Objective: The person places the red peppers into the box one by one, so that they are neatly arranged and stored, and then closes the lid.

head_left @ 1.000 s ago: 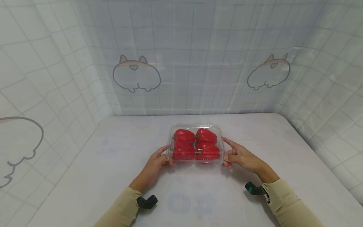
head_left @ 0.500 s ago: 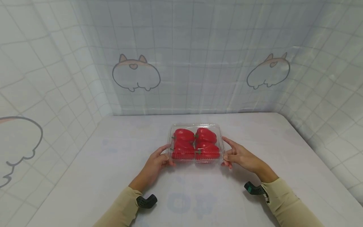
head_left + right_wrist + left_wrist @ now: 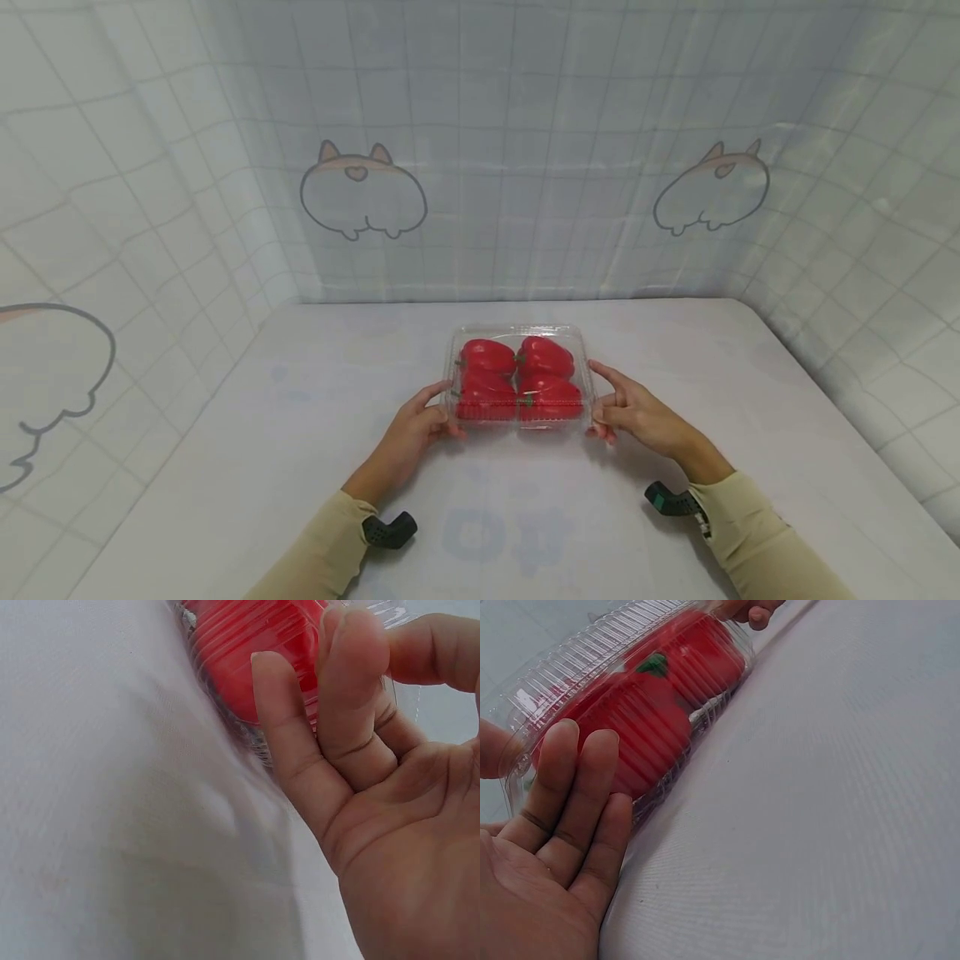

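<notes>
A clear plastic clamshell box (image 3: 517, 330) lies on the table, its lid down over several red bell peppers (image 3: 546, 358) with green stems. My left hand (image 3: 412, 427) holds its near left corner, index finger along the side. In the left wrist view, three fingers of that hand (image 3: 562, 832) lie across the box's ribbed front wall, with the thumb at the left. Opposite, my right hand (image 3: 637, 414) grips the near right corner, thumb bent and index finger pointing along the side. The right wrist view has its fingertips in front of a pepper (image 3: 240, 667).
A pale cloth covers the table (image 3: 300, 467), with faint blue prints. Grid-patterned curtains (image 3: 525, 208) with dog drawings enclose the back and both sides. A dark wrist device (image 3: 390, 531) sits at the left cuff, another device (image 3: 670, 500) at the right.
</notes>
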